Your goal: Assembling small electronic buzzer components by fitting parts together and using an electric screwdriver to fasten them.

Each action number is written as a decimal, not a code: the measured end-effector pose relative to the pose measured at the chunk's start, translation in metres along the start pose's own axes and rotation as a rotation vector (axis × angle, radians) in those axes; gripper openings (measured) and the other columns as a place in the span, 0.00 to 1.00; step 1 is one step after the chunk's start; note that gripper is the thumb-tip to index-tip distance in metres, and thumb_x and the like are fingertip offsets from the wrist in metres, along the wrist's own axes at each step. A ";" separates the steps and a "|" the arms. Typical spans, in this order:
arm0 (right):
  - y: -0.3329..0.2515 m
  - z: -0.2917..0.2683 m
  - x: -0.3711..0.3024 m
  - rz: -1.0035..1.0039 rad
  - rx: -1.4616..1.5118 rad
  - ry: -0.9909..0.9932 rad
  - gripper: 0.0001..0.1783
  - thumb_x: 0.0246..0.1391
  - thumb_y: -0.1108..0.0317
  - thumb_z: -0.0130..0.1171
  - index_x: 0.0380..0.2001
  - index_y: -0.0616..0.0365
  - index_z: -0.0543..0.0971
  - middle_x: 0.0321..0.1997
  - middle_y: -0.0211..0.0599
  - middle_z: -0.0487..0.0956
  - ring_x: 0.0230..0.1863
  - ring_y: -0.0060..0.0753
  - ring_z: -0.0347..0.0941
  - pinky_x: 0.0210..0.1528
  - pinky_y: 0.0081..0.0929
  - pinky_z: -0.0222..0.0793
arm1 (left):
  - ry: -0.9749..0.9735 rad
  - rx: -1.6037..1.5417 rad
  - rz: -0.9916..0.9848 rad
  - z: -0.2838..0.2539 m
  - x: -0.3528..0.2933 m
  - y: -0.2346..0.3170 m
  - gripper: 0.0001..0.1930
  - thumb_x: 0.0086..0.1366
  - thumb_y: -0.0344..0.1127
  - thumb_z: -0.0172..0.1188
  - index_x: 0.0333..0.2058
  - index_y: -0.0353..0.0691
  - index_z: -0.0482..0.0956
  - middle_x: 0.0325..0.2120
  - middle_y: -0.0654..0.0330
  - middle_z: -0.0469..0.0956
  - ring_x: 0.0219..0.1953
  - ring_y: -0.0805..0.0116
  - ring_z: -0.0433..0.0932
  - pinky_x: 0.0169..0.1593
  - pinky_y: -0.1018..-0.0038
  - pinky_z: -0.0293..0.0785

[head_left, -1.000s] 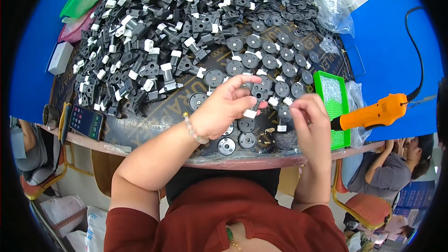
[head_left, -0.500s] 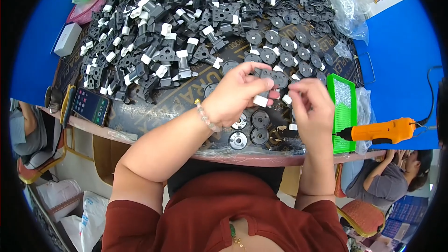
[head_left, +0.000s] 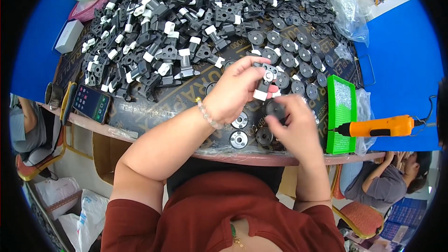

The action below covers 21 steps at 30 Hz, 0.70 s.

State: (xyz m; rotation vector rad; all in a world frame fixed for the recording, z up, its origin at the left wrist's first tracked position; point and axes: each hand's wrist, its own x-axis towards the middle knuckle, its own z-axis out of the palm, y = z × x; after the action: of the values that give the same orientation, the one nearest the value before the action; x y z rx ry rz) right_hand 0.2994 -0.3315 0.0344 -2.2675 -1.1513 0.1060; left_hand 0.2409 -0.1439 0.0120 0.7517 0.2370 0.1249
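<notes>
My left hand pinches a black plastic bracket with a white end block. A pale metal ring shows on its upper face, and the white end points toward me. Just to the right and nearer, my slightly blurred right hand has its thumb and fingers closed round a black disc, held apart from the bracket. Below the hands, two silver-faced discs lie on the table, with a black-faced disc beside them.
Black brackets with white ends heap up at the far left; round black discs spread at the far right. A green tray of small metal pieces and an orange electric screwdriver stand right. A phone lies left.
My right hand has moved left and taken up the black disc that lay above the other black-faced one. The bracket in my left hand has turned, now showing its metal ring.
</notes>
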 end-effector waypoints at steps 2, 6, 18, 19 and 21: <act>0.000 -0.019 0.013 -0.045 0.054 0.172 0.25 0.43 0.75 0.70 0.48 0.59 0.78 0.48 0.42 0.79 0.44 0.41 0.78 0.43 0.31 0.74 | 0.001 0.032 -0.001 0.002 -0.002 0.002 0.17 0.74 0.34 0.45 0.58 0.36 0.70 0.46 0.50 0.80 0.44 0.59 0.83 0.48 0.65 0.81; 0.002 -0.029 0.038 -0.242 0.093 0.224 0.27 0.43 0.77 0.69 0.51 0.58 0.78 0.54 0.39 0.80 0.55 0.44 0.75 0.55 0.34 0.71 | -0.053 0.029 -0.044 0.002 -0.003 0.000 0.17 0.74 0.33 0.45 0.57 0.35 0.71 0.46 0.52 0.80 0.45 0.61 0.82 0.48 0.66 0.81; -0.003 -0.028 0.051 -0.325 0.068 0.018 0.29 0.44 0.77 0.69 0.54 0.55 0.78 0.49 0.40 0.81 0.53 0.47 0.74 0.56 0.39 0.71 | -0.080 0.063 0.004 -0.002 0.000 -0.008 0.15 0.75 0.34 0.48 0.56 0.37 0.72 0.46 0.58 0.79 0.43 0.69 0.82 0.48 0.69 0.82; -0.004 -0.030 0.051 -0.324 0.069 0.019 0.29 0.44 0.77 0.69 0.54 0.55 0.78 0.49 0.40 0.81 0.53 0.47 0.74 0.56 0.39 0.71 | -0.099 0.047 0.000 -0.003 0.001 -0.009 0.15 0.75 0.34 0.50 0.56 0.37 0.72 0.46 0.59 0.79 0.43 0.70 0.81 0.47 0.69 0.82; -0.006 -0.035 0.050 -0.306 0.015 0.001 0.30 0.43 0.78 0.70 0.54 0.56 0.78 0.49 0.42 0.81 0.52 0.47 0.75 0.54 0.38 0.72 | -0.117 0.032 -0.006 -0.004 0.001 -0.009 0.15 0.75 0.35 0.52 0.56 0.37 0.72 0.46 0.60 0.79 0.43 0.71 0.81 0.47 0.70 0.82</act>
State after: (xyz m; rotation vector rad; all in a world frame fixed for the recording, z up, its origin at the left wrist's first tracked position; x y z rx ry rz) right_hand 0.3380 -0.3070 0.0753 -2.0507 -1.4752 -0.0072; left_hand 0.2412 -0.1475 0.0031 0.7878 0.1305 0.0713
